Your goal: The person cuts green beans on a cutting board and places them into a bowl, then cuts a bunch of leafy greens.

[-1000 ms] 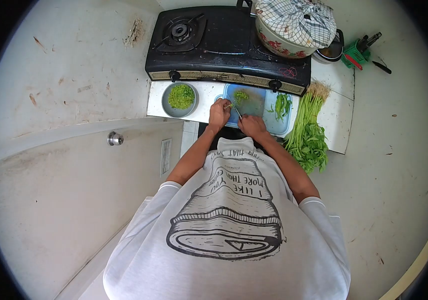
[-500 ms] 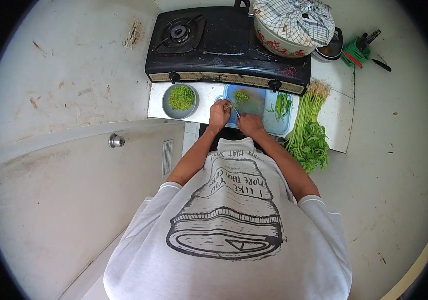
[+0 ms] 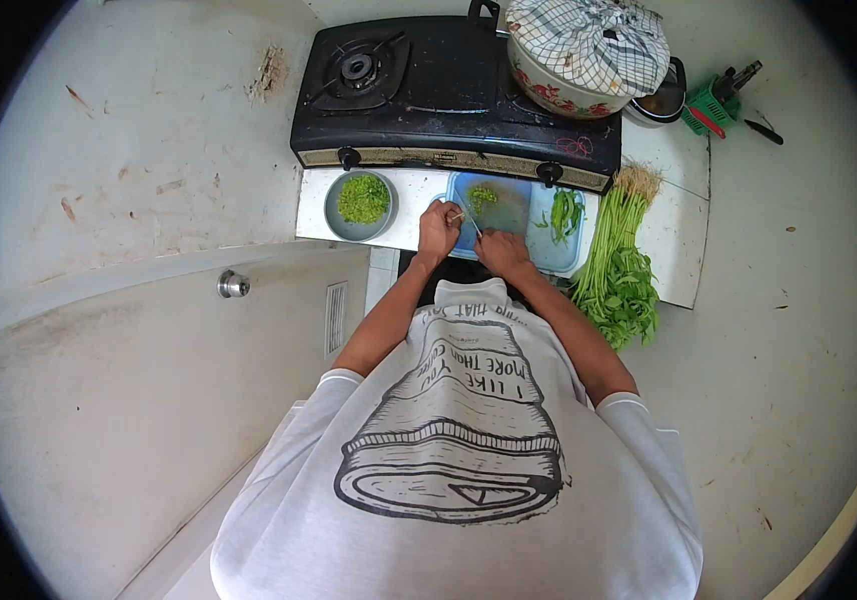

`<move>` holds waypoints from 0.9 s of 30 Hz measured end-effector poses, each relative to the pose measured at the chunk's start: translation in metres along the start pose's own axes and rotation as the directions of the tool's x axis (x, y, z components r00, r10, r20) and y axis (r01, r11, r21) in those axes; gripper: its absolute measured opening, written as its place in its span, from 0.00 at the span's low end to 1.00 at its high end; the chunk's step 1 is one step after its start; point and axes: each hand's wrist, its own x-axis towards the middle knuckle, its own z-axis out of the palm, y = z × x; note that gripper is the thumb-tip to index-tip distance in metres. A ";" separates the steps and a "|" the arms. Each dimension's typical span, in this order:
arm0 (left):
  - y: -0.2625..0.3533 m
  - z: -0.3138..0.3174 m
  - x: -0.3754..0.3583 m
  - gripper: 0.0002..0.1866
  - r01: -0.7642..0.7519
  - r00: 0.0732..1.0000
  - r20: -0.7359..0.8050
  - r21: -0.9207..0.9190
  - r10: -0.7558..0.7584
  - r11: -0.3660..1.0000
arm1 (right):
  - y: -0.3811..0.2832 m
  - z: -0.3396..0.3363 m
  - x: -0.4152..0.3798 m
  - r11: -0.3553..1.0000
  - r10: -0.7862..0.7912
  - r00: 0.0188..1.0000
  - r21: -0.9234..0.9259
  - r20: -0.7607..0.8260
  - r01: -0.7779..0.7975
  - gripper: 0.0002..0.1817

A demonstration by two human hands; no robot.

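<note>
My left hand (image 3: 438, 230) is closed at the left edge of a blue cutting board (image 3: 510, 222), pinching what looks like a pale stem (image 3: 455, 216). In my right hand (image 3: 501, 251) is a small knife (image 3: 472, 222), its blade slanting up and left close to the left fingertips. Just beyond the blade lies a small heap of chopped greens (image 3: 483, 194). Loose green leaves (image 3: 566, 213) rest on the board's right side. A grey bowl (image 3: 384, 226) to the left holds more chopped greens (image 3: 361, 198).
A black gas stove (image 3: 428, 90) stands behind the board, with a cloth-covered floral pot (image 3: 573, 95) on its right. A long bunch of leafy stems with roots (image 3: 620, 250) hangs over the counter edge. Farther right are a dark-handled pan (image 3: 656, 108) and a green basket (image 3: 713, 105) with utensils.
Very little differs. The knife and the pale stem at my left fingertips have shifted slightly; both hands stay in nearly the same place.
</note>
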 end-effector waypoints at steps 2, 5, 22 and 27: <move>0.000 0.000 0.000 0.04 -0.005 1.000 0.001 0.019 0.005 1.000 | -0.001 -0.001 -0.001 1.000 -0.021 1.000 -0.003 -0.001 0.021 0.23; 0.007 -0.004 0.001 0.04 -0.022 1.000 0.006 0.045 0.022 0.999 | -0.004 -0.003 -0.005 1.000 -0.008 1.000 0.004 0.007 0.008 0.22; 0.007 -0.002 -0.002 0.03 0.040 0.999 -0.021 0.009 -0.040 0.999 | -0.004 0.006 0.001 1.000 -0.012 0.999 -0.015 0.039 0.012 0.20; 0.005 -0.001 -0.003 0.03 -0.011 0.998 -0.055 0.021 0.013 1.000 | -0.005 0.005 0.001 1.000 -0.013 1.000 0.023 0.023 0.012 0.20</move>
